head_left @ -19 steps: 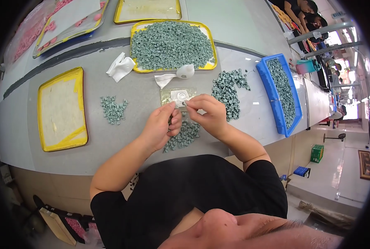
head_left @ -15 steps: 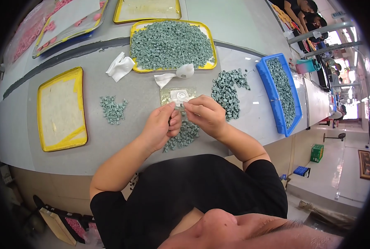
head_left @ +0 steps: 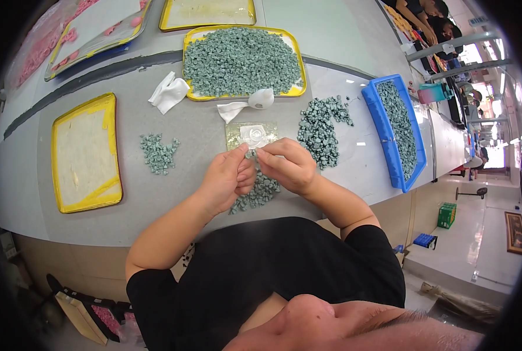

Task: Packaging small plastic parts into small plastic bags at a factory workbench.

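Observation:
My left hand (head_left: 230, 175) and my right hand (head_left: 289, 167) meet over the table, thumbs and fingers closed in pinches. A small green piece (head_left: 251, 154) shows between the fingertips, partly hidden by them. Just beyond the fingertips lies a white mould with a round, flower-like relief (head_left: 255, 135), set on a yellowish translucent slab (head_left: 233, 133). Below and between my hands spreads a small pile of green stone-like pieces (head_left: 257, 196). A white cloth strip with a rounded white end (head_left: 261, 100) lies past the slab.
Green pieces fill a yellow-rimmed tray (head_left: 302, 88) ahead and a blue bin (head_left: 396, 175) at right. Loose heaps lie right (head_left: 319, 134) and left (head_left: 158, 154). A yellow-edged tray (head_left: 85, 158) sits at far left, near a crumpled white cloth (head_left: 169, 93).
Both hands stay pinched together, with the right fingertips shifting slightly left and down. More of the white mould shows beyond the fingertips.

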A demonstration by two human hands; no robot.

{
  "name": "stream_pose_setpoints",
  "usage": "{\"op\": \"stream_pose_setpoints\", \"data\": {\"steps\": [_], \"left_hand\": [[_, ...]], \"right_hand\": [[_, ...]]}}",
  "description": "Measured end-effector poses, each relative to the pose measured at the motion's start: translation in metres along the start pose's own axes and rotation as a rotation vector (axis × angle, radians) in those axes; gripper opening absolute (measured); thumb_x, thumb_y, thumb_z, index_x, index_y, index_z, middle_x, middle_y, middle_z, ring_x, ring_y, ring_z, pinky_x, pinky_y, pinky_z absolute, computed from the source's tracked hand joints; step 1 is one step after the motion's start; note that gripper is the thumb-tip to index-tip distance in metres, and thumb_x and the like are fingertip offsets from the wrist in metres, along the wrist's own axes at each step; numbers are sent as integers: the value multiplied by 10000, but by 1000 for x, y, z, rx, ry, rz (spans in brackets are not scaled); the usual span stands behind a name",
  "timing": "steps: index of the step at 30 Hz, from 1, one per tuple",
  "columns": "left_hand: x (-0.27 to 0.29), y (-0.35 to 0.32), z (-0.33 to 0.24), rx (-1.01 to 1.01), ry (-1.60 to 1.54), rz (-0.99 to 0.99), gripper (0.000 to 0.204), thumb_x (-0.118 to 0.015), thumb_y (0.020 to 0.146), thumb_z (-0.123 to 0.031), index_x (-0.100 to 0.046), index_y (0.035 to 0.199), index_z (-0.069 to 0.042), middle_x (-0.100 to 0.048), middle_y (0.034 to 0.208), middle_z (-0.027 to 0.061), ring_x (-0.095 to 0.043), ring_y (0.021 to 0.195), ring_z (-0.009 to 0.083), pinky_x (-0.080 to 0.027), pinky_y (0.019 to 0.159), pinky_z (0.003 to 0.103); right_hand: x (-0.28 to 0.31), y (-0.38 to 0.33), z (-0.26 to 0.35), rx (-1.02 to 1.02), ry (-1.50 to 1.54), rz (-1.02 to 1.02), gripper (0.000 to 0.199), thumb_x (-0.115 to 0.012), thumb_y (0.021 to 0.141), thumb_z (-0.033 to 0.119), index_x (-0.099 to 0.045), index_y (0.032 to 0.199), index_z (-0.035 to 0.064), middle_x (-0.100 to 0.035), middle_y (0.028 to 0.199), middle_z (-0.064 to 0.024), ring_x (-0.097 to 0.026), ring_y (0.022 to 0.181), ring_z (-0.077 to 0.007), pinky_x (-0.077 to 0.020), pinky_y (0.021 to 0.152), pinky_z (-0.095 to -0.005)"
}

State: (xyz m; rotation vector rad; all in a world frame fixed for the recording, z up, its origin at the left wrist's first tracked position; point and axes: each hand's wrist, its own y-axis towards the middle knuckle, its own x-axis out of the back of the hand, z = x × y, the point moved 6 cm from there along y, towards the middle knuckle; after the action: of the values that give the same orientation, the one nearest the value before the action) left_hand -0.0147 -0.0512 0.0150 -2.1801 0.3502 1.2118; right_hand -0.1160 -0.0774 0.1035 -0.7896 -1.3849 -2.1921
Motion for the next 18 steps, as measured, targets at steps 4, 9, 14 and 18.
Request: {"op": "stream_pose_setpoints", "data": {"steps": [4,9,14,18], "left_hand": [[-1,1,-1,-58,0,-12,324,-415,966,-312,-414,722,-98,-381,620,-17,-318,506,73,-241,423,207],[-1,1,0,-91,-26,11,227,-412,972,-280,-448,883,-75,-434,770,7,-363,583,73,-268,445,192],[-2,3,-1,-79,-92,49,185,-399,975,-238,-443,912,-70,-418,769,3,-357,589,72,-267,448,190],[-3,2,-1,-76,-82,64,174,-397,975,-231,-443,916,-73,-415,769,2,-351,587,71,-263,447,190]], "right_hand": [[2,2,1,-12,2,-20,289,-712,600,-66,-637,876,-32,-614,813,-111,-596,645,-220,-470,546,-295],[2,-3,-5,-50,-2,-69,310,-721,616,-29,-626,911,-24,-613,821,-103,-590,648,-220,-470,542,-300],[3,-4,-7,-51,-25,-63,339,-731,629,20,-620,948,-14,-615,840,-94,-583,652,-219,-466,528,-302],[1,-3,-5,-33,-64,-6,332,-727,636,26,-622,949,-6,-613,842,-88,-583,653,-217,-461,519,-299]]}}
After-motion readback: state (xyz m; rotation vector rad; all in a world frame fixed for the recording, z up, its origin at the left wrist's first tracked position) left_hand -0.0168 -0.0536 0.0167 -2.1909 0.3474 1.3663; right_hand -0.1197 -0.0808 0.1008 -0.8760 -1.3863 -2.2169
